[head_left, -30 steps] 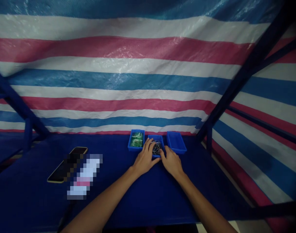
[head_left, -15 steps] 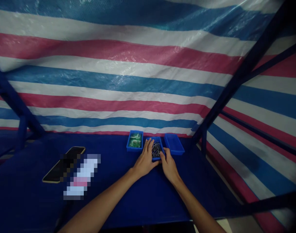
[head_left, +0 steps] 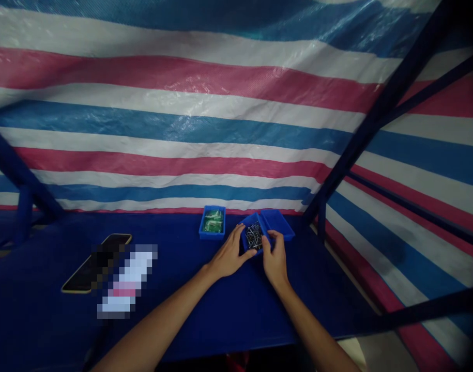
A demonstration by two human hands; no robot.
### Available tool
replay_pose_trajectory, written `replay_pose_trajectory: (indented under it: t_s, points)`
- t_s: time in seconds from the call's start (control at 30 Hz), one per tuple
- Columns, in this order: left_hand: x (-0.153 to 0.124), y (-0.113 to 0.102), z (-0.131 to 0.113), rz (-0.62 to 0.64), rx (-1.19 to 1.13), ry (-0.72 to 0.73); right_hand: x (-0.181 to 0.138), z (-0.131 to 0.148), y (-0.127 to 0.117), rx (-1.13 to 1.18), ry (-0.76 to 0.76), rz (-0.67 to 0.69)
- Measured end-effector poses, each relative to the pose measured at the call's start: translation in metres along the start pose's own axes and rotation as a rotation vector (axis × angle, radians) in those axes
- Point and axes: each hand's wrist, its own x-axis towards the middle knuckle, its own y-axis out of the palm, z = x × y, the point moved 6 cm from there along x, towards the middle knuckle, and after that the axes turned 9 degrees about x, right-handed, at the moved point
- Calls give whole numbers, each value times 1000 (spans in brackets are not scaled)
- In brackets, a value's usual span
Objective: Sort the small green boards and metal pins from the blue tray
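Note:
A small blue plastic bin [head_left: 263, 223] full of loose metal screws [head_left: 254, 236] is between my two hands, turned at an angle on the blue table. My left hand [head_left: 228, 254] grips its left side, fingers along the wall and thumb at the near edge. On the opposite side, my right hand [head_left: 275, 258] clasps the near right corner with bent fingers. The bin's far right side meets or overlaps another blue bin [head_left: 283, 227], whose visible inside is plain blue. Whether the held bin is lifted I cannot tell.
To the left stands a blue bin [head_left: 201, 231] with green-and-white packets [head_left: 213, 220]. A dark phone [head_left: 79, 271] and a blurred-out bright item [head_left: 127, 281] lie at the table's left. Blue metal frame bars [head_left: 350, 147] and striped sheeting [head_left: 182, 165] surround the table [head_left: 228, 320].
Both hands have turned the screw bin and shifted it slightly right, against or over the edge of the right-hand bin. The whole view has moved a little too.

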Motion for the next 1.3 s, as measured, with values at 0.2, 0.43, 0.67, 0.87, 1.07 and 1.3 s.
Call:
replay_pose_trajectory:
  t_s: [0.2, 0.43, 0.67, 0.87, 1.07, 1.3]
  points:
    - [0, 7, 2, 83, 15, 1, -2, 3, -2, -48, -38, 0]
    - [1, 13, 1, 89, 102, 16, -7, 6, 3, -66, -100, 12]
    - [0, 15, 3, 109, 157, -7, -11, 10, 6, -106, -162, 31]
    - [1, 6, -9, 100, 122, 86, -14, 15, 10, -106, -212, 74]
    - [1, 11, -3, 97, 103, 56, -15, 15, 10, -114, -197, 57]
    - [-1, 16, 1, 101, 95, 17, -15, 16, 9, -98, -196, 50]
